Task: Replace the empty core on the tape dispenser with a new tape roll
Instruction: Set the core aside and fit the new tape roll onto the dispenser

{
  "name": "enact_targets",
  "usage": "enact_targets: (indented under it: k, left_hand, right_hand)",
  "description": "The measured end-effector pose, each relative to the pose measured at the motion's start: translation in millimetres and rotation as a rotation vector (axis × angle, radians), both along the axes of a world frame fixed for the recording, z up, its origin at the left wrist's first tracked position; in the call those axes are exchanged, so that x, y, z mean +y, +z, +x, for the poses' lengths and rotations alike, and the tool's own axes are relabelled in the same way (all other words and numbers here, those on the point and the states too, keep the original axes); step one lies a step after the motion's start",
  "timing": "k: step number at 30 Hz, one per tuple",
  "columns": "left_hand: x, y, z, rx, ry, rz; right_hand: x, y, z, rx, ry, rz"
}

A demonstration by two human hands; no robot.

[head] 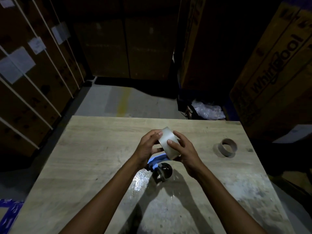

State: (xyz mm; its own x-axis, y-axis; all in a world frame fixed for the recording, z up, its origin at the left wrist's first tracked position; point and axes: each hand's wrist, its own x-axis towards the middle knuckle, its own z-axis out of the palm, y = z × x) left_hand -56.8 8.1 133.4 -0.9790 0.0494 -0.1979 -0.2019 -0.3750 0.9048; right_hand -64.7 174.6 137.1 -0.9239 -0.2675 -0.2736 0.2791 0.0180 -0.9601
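Tape roll [168, 142] between both hands — axis tilted, upper-left to lower-right

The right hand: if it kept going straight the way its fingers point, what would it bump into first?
Probably nothing new: the right hand already grips the pale translucent tape roll. Just beyond lies the left hand; depth is uncertain.
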Motion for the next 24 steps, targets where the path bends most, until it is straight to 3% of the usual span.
enact_targets:
  k: [4,7,10,13,15,18,24]
  left_hand:
    - [-3,-24,-2,-0.054,-0.037,-0.222]
    - [-4,-53,-3,-0.126,0.063,-0.396]
    - [-11,-91,-1,-0.152,0.139,-0.721]
    - [-20,-124,7,-0.157,-0.015,-1.102]
    - [-22,-137,11,-0.128,-0.164,-1.248]
    - [-20,-149,9,-0.079,-0.334,-1.407]
    - [-15,-158,-5,-0.176,-0.359,-1.506]
  right_hand:
    - [11,-26,-5,-0.102,0.017,0.027]
    - [16,-48,-12,-0.158,-0.051,0.047]
    - [21,-71,-19,-0.196,-0.132,0.078]
    - [22,-90,-27,-0.200,-0.164,0.128]
    - [21,-100,-32,-0.186,-0.163,0.160]
    - [16,-113,-40,-0.188,-0.152,0.186]
    - [10,-129,-56,-0.187,-0.086,0.208]
